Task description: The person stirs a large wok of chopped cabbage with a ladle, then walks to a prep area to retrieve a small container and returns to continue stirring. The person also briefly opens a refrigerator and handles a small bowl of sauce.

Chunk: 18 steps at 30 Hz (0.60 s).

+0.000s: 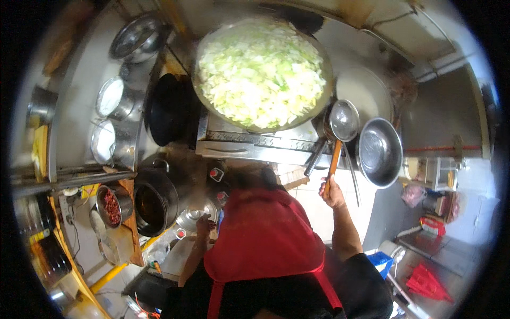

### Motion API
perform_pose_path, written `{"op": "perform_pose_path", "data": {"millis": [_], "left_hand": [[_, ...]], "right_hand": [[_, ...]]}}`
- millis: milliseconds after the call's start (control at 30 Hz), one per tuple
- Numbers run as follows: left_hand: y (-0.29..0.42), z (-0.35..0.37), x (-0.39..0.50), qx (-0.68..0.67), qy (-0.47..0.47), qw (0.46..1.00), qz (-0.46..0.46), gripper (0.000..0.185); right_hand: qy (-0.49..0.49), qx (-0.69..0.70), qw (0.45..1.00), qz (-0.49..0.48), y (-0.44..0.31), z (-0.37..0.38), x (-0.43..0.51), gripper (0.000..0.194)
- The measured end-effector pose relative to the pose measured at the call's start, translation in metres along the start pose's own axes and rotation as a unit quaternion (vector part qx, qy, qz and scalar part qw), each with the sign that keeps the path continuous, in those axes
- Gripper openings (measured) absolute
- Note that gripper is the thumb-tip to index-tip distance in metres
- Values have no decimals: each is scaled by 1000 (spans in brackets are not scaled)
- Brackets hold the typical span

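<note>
My right hand (333, 195) grips the wooden handle (336, 163) of a round metal ladle or strainer (344, 119). The head of that tool is raised over the right side of the stove (231, 148), beside a large wok (261, 128). Chopped pale green cabbage (263, 75) fills the wok, with steam hanging over it. My left hand (205, 225) is low at my side, by a round metal lid (195, 215). It is dark and blurred, so whether its fingers hold anything is unclear.
A metal basin (379, 152) sits right of the ladle, near a dark-handled utensil (316, 159). On the left are a deep dark pot (153, 205), a metal pot of reddish chopped food (111, 207), and two containers of white contents (111, 97). A black wok (171, 109) stands left of the stove.
</note>
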<state>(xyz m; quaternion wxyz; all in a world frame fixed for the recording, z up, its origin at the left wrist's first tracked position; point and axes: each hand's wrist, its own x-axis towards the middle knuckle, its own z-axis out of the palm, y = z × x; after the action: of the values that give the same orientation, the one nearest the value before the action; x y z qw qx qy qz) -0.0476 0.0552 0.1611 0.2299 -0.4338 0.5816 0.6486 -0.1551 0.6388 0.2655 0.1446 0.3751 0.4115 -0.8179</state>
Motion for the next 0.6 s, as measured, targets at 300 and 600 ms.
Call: {"op": "perform_pose_path", "data": {"millis": [300, 600], "left_hand": [[-68, 21, -62, -47, 84, 994, -47, 49], [-172, 106, -111, 16, 187, 982, 8, 27]], "right_hand": [[-36, -273, 958, 76, -5, -58, 33, 44], [-18, -463, 856, 231, -68, -87, 95, 76]]}}
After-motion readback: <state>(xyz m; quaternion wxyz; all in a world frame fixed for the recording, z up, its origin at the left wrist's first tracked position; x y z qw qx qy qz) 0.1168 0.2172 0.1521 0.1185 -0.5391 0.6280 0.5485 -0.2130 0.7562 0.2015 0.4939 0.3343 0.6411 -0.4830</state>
